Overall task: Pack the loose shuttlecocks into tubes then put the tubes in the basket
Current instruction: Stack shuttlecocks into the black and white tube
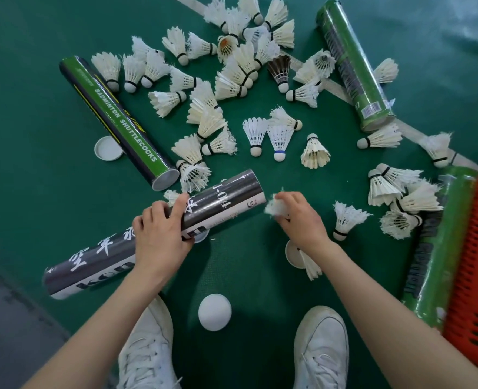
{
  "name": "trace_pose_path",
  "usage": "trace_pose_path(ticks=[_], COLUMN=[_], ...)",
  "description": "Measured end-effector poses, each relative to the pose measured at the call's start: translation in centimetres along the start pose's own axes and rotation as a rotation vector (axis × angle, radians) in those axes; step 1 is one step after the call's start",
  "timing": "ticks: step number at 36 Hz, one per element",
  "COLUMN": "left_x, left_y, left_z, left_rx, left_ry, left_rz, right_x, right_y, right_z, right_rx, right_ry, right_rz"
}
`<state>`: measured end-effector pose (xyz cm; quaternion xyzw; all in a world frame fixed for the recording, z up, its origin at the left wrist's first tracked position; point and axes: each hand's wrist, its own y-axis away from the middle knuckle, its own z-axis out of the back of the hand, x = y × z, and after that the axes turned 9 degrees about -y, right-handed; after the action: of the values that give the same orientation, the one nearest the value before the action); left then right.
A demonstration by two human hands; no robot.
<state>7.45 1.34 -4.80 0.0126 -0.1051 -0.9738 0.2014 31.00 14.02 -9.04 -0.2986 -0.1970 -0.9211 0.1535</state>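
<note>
My left hand (159,234) grips a grey and black tube (226,195) around its middle, held slanted above the green floor with its open end up and to the right. My right hand (299,217) pinches a white shuttlecock (274,206) just right of that open end. Several loose shuttlecocks (232,77) lie scattered across the floor beyond. A green tube (120,119) lies at the left, another green tube (353,63) at the upper right, and a third green tube (440,248) leans by the red basket (476,262) at the right edge.
White caps lie on the floor: one cap (108,148) beside the left green tube, one cap (214,312) between my white shoes (320,349), one cap (293,254) under my right wrist. A white court line (336,88) crosses the floor behind the pile.
</note>
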Motion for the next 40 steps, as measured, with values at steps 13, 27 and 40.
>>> trace_pose_path(ticks=[13, 27, 40], left_x=[-1.0, -2.0, -2.0], left_y=[0.4, 0.5, 1.1], left_z=[0.4, 1.2, 0.2], left_rx=[-0.072, -0.122, 0.060], left_ry=[0.035, 0.062, -0.108], left_rz=[-0.056, -0.094, -0.155], right_x=[5.4, 7.8, -0.4], right_y=[-0.4, 1.8, 3.9], right_z=[5.3, 4.1, 4.2], right_rx=[-0.317, 0.191, 0.120], right_ry=[-1.386, -1.041, 0.103], right_rz=[-0.205, -0.090, -0.430])
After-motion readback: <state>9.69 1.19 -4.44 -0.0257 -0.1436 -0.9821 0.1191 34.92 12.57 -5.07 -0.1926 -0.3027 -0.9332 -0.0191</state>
